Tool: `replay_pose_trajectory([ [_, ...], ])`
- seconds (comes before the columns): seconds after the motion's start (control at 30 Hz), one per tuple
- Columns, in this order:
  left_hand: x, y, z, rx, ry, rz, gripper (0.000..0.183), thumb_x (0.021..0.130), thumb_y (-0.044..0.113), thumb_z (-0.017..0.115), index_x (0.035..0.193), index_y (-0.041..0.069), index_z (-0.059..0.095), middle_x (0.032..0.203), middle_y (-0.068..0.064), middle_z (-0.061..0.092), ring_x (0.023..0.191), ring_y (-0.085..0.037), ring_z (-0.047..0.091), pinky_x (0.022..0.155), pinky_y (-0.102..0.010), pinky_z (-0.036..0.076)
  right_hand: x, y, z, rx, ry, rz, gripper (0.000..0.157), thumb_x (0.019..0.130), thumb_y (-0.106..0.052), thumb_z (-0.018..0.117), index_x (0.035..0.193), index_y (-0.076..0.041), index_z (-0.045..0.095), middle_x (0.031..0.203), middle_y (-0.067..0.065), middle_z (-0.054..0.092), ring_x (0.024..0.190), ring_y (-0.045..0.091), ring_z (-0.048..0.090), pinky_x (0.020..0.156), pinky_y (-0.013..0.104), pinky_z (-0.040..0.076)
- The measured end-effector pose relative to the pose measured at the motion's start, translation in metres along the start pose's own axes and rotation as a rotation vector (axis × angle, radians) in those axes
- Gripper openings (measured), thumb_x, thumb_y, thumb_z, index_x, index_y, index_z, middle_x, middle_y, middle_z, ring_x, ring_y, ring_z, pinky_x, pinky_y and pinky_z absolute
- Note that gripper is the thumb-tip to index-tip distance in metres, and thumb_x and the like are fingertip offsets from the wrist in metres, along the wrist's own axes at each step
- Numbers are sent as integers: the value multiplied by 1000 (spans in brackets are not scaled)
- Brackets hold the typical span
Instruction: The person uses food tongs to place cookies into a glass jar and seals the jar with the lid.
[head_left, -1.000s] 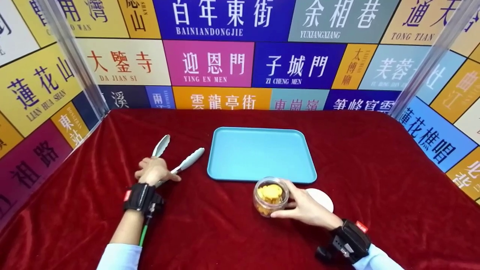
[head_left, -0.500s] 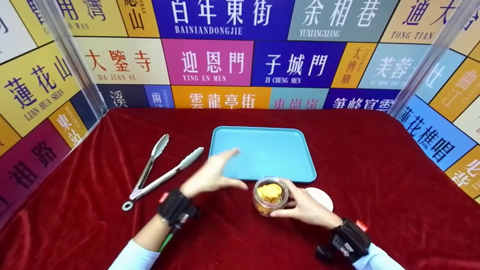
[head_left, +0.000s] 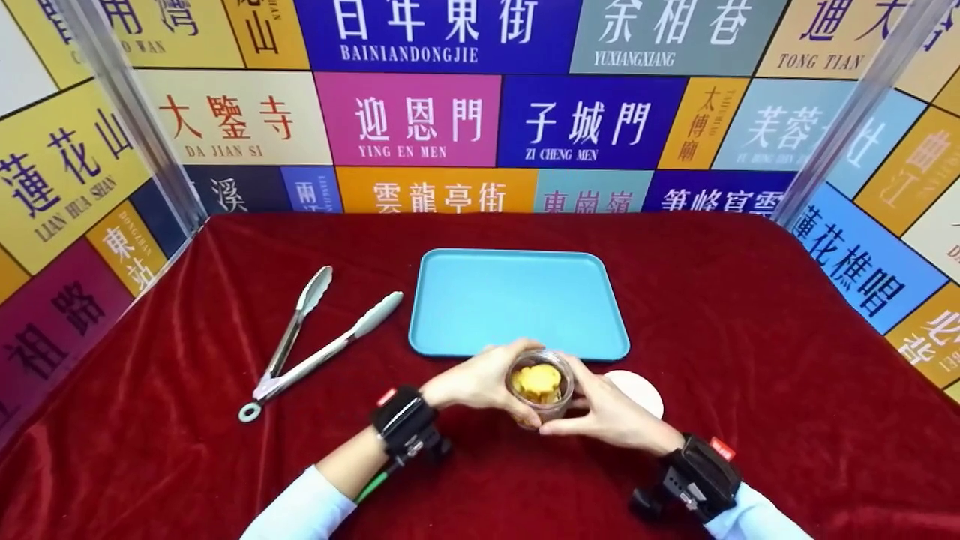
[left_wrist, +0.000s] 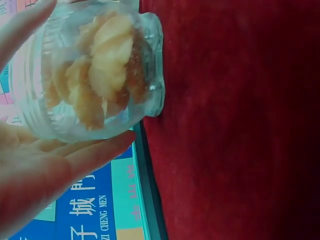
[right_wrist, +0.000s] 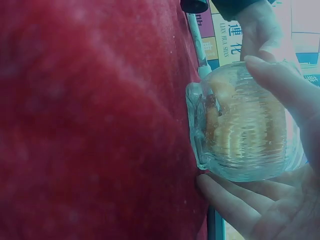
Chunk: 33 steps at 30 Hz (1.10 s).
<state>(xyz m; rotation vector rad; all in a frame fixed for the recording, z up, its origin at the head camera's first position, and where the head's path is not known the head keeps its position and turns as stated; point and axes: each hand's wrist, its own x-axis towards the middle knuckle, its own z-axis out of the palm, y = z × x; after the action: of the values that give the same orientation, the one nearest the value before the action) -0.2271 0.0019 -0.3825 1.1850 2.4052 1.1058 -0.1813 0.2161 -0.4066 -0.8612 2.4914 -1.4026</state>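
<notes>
A clear jar [right_wrist: 245, 125] of ridged yellow cookies [head_left: 538, 382] stands upright on the red cloth, its top uncovered. Around its right side my right hand [head_left: 611, 411] grips it, with the thumb in front and the fingers beneath in the right wrist view. From the other side my left hand [head_left: 480, 379] holds the same jar, thumb toward me and fingers behind. In the left wrist view the cookies [left_wrist: 107, 65] show through the glass. Partly behind my right hand lies a white round lid [head_left: 637, 391].
Just beyond the jar lies a light blue tray [head_left: 517, 300]. Spread metal tongs [head_left: 300, 356] with pale tips rest on the cloth at the left. Panels printed with characters [head_left: 420, 120] surround the table's back and sides.
My left hand has left the tongs, swung right across the cloth and come to the jar. The right hand has stayed on the jar, which has not visibly moved.
</notes>
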Motion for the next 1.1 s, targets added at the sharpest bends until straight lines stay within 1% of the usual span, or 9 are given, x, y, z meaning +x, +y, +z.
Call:
replay_pose_trajectory([
  [0.13, -1, -1, 1, -4, 8, -10, 80, 62, 19, 87, 129, 4, 45, 122, -8, 59, 109, -18, 56, 95, -26, 41, -1, -2, -5, -24, -21, -20, 85, 78, -24, 76, 143, -3, 26, 140, 20, 41, 118, 29, 54, 93, 32, 47],
  [0.27, -2, -2, 1, -11, 12, -28, 83, 63, 20, 87, 131, 3, 43, 124, -9, 58, 111, -19, 55, 97, -27, 40, -4, -6, -17, -296, 81, -45, 77, 75, -29, 78, 134, 4, 42, 131, 20, 51, 113, 32, 56, 94, 41, 46],
  [0.37, -3, -3, 2, -19, 11, -18, 84, 62, 20, 87, 131, 3, 41, 125, -10, 57, 114, -21, 54, 99, -29, 40, -9, -9, -27, -521, 160, 36, 76, 71, -36, 79, 128, 5, 50, 129, 23, 51, 118, 37, 50, 94, 49, 43],
  [0.47, -6, -3, 3, -17, 7, -13, 86, 62, 21, 88, 131, 3, 40, 127, -10, 56, 116, -23, 53, 100, -30, 39, -16, -11, -35, -605, 129, 163, 86, 67, -40, 81, 130, 8, 47, 133, 31, 43, 125, 46, 37, 96, 55, 39],
  [0.63, -7, -4, 2, -6, -5, -28, 86, 62, 22, 88, 131, 2, 40, 127, -11, 55, 117, -23, 52, 101, -31, 38, -25, -9, -38, -663, 25, 301, 91, 64, -39, 82, 129, 13, 44, 127, 37, 42, 117, 51, 41, 93, 55, 40],
  [0.73, -7, -4, 0, 9, -15, -40, 83, 62, 22, 88, 129, 2, 42, 125, -11, 57, 116, -23, 53, 100, -30, 39, -27, -8, -36, -681, 31, 322, 86, 65, -39, 81, 128, 9, 49, 112, 30, 48, 103, 42, 48, 85, 49, 45],
  [0.87, -5, -4, -1, 22, -24, -47, 80, 63, 22, 87, 126, 2, 44, 123, -11, 58, 114, -22, 55, 99, -29, 41, -27, -9, -39, -714, 55, 307, 77, 65, -41, 81, 121, 6, 55, 90, 16, 51, 84, 30, 48, 73, 40, 45],
  [0.97, -4, -3, -1, 14, -28, -51, 79, 63, 23, 87, 125, 2, 45, 122, -10, 59, 113, -22, 55, 98, -28, 41, -24, -14, -45, -685, 101, 315, 71, 68, -43, 78, 117, 4, 55, 84, 13, 52, 78, 26, 48, 65, 35, 43],
  [1.1, -4, -3, -1, 5, -28, -66, 79, 61, 23, 88, 125, 4, 45, 121, -8, 60, 112, -21, 55, 97, -27, 41, -17, -25, -51, -611, 271, 249, 74, 71, -40, 77, 125, 3, 51, 95, 19, 56, 82, 28, 53, 65, 38, 45],
])
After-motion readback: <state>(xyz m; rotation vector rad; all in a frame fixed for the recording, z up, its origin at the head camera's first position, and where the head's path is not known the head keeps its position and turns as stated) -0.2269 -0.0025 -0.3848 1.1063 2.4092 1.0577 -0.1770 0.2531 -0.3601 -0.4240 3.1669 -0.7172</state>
